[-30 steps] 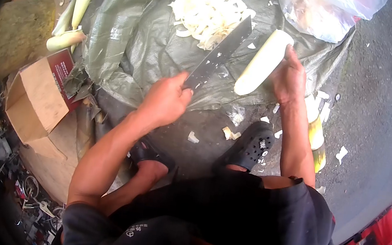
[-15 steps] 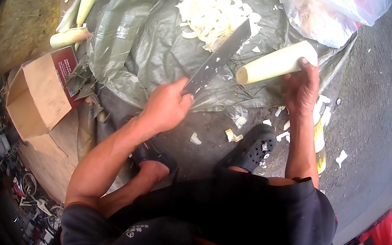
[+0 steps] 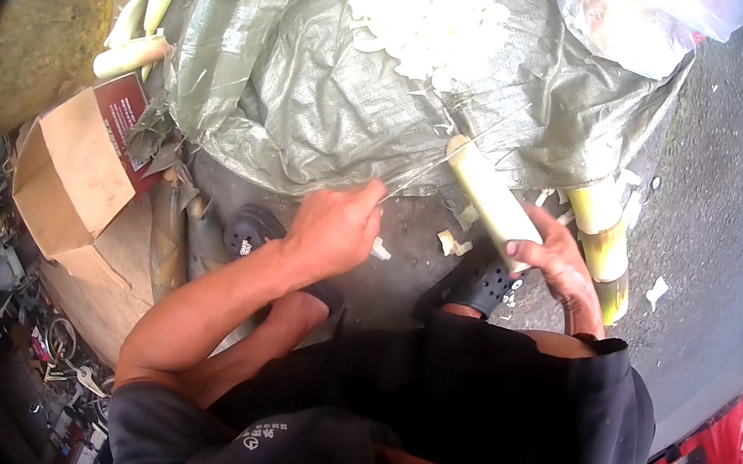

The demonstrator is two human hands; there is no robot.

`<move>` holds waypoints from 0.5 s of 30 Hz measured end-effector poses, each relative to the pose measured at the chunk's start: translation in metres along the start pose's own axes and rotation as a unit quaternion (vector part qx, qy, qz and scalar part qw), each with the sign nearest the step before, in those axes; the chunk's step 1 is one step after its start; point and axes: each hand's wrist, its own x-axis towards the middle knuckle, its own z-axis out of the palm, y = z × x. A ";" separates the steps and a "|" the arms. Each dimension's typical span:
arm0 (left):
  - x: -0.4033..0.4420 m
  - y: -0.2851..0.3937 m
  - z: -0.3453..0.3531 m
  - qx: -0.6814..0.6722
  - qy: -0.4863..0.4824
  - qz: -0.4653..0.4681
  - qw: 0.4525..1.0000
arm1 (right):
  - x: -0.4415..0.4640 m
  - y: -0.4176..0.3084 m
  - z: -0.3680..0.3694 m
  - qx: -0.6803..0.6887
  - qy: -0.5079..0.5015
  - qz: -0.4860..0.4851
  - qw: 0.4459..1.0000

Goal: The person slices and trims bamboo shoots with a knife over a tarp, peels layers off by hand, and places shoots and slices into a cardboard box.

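Note:
My left hand (image 3: 334, 227) is closed on the handle of a large knife (image 3: 444, 155), whose blade is seen nearly edge-on and reaches the far end of a pale peeled stalk (image 3: 495, 197). The near end of that stalk is gripped by my right hand (image 3: 558, 258), thumb on top, above my shoe. Beyond them a heap of white slices (image 3: 421, 16) lies on a grey-green woven sheet (image 3: 313, 110). Several uncut pale stalk pieces (image 3: 601, 236) lie on the ground to the right of my right hand.
An open cardboard box (image 3: 80, 177) lies at the left, near more stalk pieces (image 3: 133, 56) and a yellowish block (image 3: 39, 62). A clear plastic bag (image 3: 643, 23) rests at the top right. Peel scraps (image 3: 451, 243) lie by my shoes (image 3: 478, 285).
The stalk has come down and nearer my body, now pointing up and left. The knife has turned from blade-side view to nearly edge-on, crossing the stalk's far end.

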 end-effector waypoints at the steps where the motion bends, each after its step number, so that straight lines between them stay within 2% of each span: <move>1: -0.001 0.001 0.000 0.009 0.007 0.010 1.000 | 0.001 0.004 -0.002 0.072 -0.027 0.035 0.996; 2: -0.002 0.001 -0.001 0.018 0.011 0.020 1.000 | 0.002 0.009 -0.002 0.145 -0.053 0.072 0.985; 5: -0.010 0.009 -0.014 0.070 0.016 0.057 0.996 | -0.006 0.000 0.022 0.193 0.050 -0.024 0.980; 8: -0.012 0.017 -0.022 0.118 0.013 0.091 0.989 | 0.002 -0.002 0.024 0.142 0.065 -0.018 0.988; 12: -0.018 0.015 -0.026 0.143 -0.013 0.089 0.986 | 0.014 0.011 0.021 0.067 0.048 -0.020 0.996; 15: -0.016 0.014 -0.027 0.145 -0.041 0.090 0.985 | 0.016 -0.002 0.031 0.048 0.071 -0.023 0.996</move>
